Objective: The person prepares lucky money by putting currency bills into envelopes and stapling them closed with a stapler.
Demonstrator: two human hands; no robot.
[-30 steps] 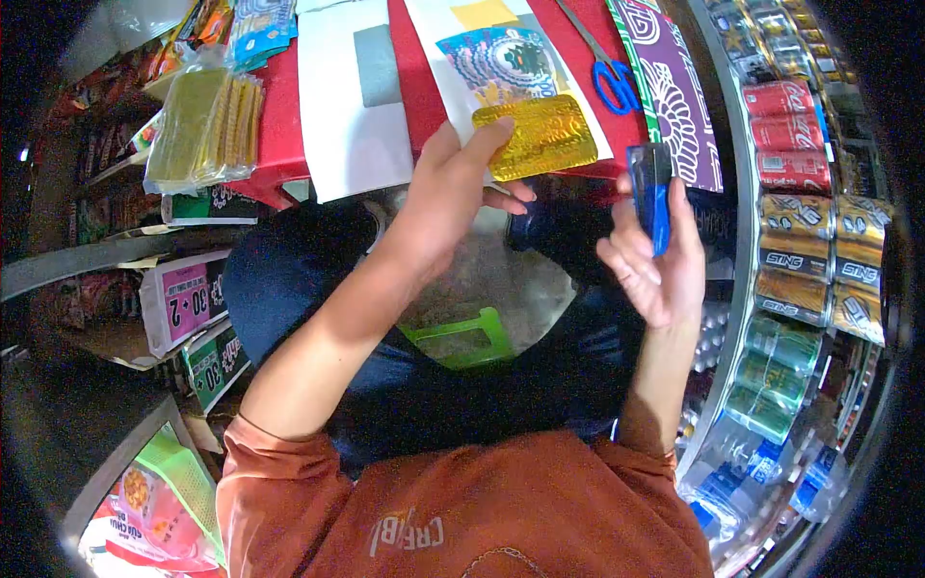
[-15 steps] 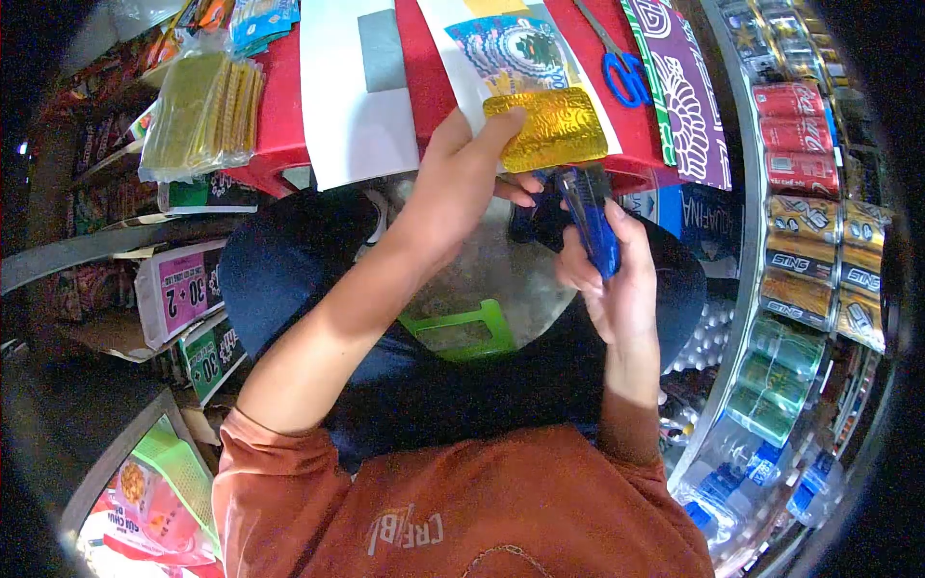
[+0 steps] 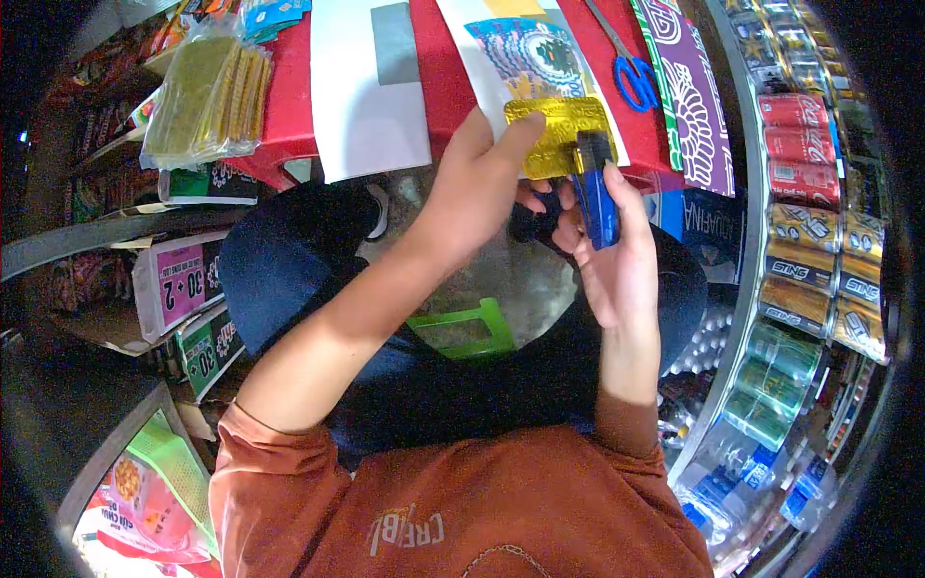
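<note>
My left hand (image 3: 487, 178) grips a shiny gold embossed packet (image 3: 554, 120), thumb on top and fingers underneath. Beneath the packet lies a white paper strip with a blue printed picture (image 3: 530, 53) on it. In my right hand (image 3: 617, 241) is a blue stapler (image 3: 597, 197), fingers wrapped round its body. Its dark front end overlaps the lower right edge of the gold packet. Whether the jaws are pressed together cannot be seen.
On the red table (image 3: 289, 106) lie a stack of yellowish plastic-wrapped packets (image 3: 207, 91), a white sheet (image 3: 371, 135) and blue-handled scissors (image 3: 634, 82). Shelved drink cans (image 3: 800, 144) stand to the right. A green plastic stool (image 3: 472, 328) shows between my legs.
The stapler has moved up onto the packet's lower right edge. Packet and left hand have shifted slightly right, and the whole view has shifted a little.
</note>
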